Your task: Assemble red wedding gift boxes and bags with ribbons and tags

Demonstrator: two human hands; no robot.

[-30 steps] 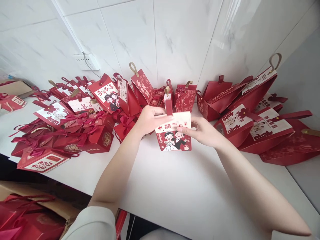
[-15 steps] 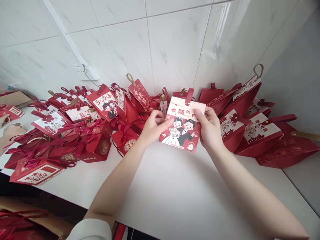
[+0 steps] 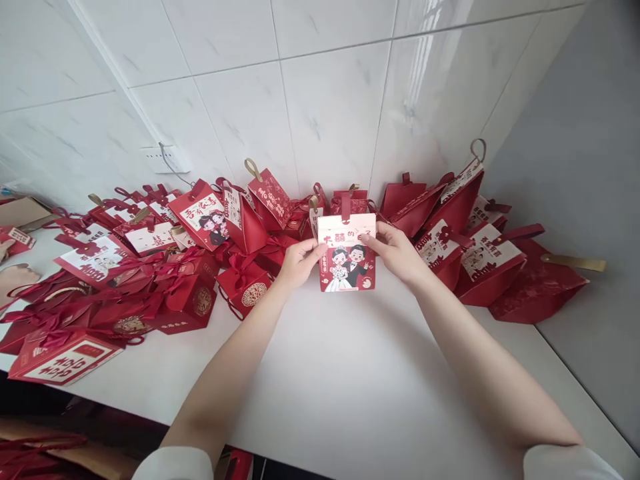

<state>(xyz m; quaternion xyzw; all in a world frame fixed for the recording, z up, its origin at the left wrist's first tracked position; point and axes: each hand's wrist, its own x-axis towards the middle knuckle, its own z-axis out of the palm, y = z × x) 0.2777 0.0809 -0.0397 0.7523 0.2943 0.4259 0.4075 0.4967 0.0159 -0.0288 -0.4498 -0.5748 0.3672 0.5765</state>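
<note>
A red and white box (image 3: 347, 263) with a cartoon couple on its front is held upright above the white table (image 3: 320, 380). My left hand (image 3: 301, 261) pinches its left edge, and my right hand (image 3: 395, 248) grips its upper right side with the thumb on the front. A dark red ribbon loop stands up from the top of the box. Just behind it are more red boxes, partly covered by the held one.
Red boxes with bows (image 3: 185, 293) crowd the table's left side. Handled red boxes (image 3: 493, 263) stand at the right. A tiled wall (image 3: 330, 120) with a socket (image 3: 165, 160) rises behind. Another person's hand (image 3: 17, 283) shows at the far left.
Both hands have brought the box a little left and lower in view, and it now faces me more squarely with less tilt. The camera view has shifted slightly.
</note>
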